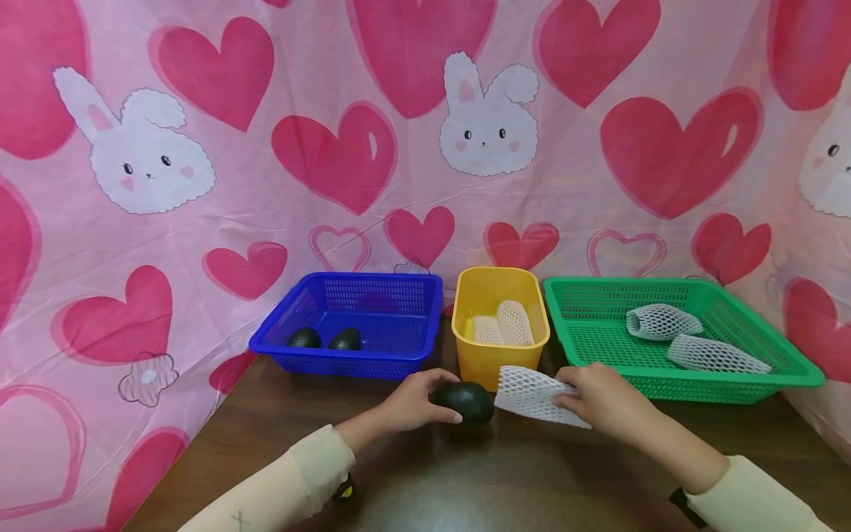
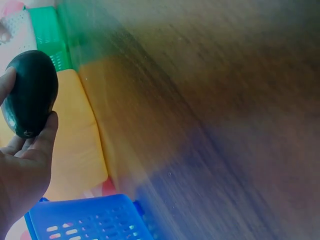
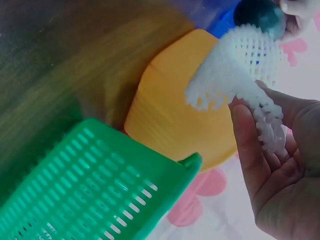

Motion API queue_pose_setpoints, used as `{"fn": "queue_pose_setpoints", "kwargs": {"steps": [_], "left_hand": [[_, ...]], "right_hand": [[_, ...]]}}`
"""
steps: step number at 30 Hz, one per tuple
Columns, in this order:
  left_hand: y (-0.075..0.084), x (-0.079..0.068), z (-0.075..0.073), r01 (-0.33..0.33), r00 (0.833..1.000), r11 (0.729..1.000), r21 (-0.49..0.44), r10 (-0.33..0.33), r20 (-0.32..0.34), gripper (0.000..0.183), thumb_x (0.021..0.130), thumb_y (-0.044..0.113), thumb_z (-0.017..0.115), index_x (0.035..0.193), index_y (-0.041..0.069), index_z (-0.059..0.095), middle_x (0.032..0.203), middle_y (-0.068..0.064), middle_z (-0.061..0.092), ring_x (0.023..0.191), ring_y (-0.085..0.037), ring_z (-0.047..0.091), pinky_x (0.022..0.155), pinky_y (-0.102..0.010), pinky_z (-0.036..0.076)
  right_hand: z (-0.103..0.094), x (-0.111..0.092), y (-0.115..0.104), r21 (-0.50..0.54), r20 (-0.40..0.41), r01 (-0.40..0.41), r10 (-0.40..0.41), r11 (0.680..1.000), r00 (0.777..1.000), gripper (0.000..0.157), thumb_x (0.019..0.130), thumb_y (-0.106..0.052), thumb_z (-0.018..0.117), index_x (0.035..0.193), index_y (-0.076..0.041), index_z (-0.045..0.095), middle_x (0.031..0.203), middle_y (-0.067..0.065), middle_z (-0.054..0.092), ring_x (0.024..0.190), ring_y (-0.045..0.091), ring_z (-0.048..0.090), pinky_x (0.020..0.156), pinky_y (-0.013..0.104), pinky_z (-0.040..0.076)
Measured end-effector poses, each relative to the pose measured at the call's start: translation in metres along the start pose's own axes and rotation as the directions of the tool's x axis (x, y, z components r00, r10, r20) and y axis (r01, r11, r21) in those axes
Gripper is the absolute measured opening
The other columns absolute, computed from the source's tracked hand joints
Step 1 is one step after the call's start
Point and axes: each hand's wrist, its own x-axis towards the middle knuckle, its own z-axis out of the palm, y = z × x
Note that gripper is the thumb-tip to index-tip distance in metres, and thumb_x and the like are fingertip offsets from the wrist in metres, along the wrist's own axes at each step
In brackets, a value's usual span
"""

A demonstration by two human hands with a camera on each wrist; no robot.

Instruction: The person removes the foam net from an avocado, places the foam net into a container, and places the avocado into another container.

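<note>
In the head view my left hand grips a dark green avocado by its left end, above the table in front of the yellow bin. My right hand pinches a white foam net sleeve at its right end. The sleeve's wide mouth faces the avocado's right end, very close to it. Seen from the right wrist, the foam net is spread at its mouth and gathered between thumb and fingers, with the avocado just beyond. In the left wrist view the avocado lies between thumb and fingers.
A blue basket at the left holds two avocados. Behind my hands stands a yellow bin with foam-netted pieces inside. At the right, a green basket contains two foam nets. A heart-patterned cloth hangs behind.
</note>
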Motion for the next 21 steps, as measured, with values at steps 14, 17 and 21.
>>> {"fn": "queue_pose_setpoints", "kwargs": {"steps": [14, 17, 21], "left_hand": [[0.001, -0.011, -0.01, -0.025, 0.999, 0.999, -0.038, 0.024, -0.02, 0.048, 0.077, 0.018, 0.084, 0.118, 0.011, 0.062, 0.106, 0.002, 0.067, 0.09, -0.012, 0.064, 0.078, -0.027, 0.053], [0.0, -0.013, -0.01, -0.025, 0.999, 0.998, -0.05, 0.024, -0.023, 0.048, 0.077, 0.017, 0.084, 0.118, 0.011, 0.062, 0.106, 0.002, 0.067, 0.09, -0.012, 0.065, 0.078, -0.027, 0.053], [-0.001, -0.014, -0.012, -0.023, 0.999, 0.998, -0.054, 0.022, -0.024, 0.048, 0.077, 0.018, 0.084, 0.119, 0.01, 0.061, 0.106, 0.001, 0.067, 0.09, -0.013, 0.064, 0.079, -0.028, 0.053]], "right_hand": [[-0.02, 0.002, -0.012, 0.082, -0.058, -0.007, 0.012, 0.997, 0.998, 0.015, 0.08, -0.02, 0.08, 0.087, -0.011, 0.07, 0.074, -0.009, 0.064, 0.058, 0.003, 0.051, 0.051, 0.023, 0.046], [-0.022, 0.005, -0.013, 0.121, -0.068, -0.02, 0.028, 0.992, 0.997, 0.016, 0.081, -0.021, 0.08, 0.088, -0.011, 0.069, 0.077, -0.007, 0.066, 0.06, 0.004, 0.055, 0.052, 0.023, 0.049], [-0.026, 0.01, -0.015, 0.16, -0.105, -0.009, 0.026, 0.987, 0.994, 0.017, 0.082, -0.021, 0.079, 0.089, -0.011, 0.069, 0.078, -0.005, 0.067, 0.062, 0.006, 0.057, 0.052, 0.023, 0.05]]}}
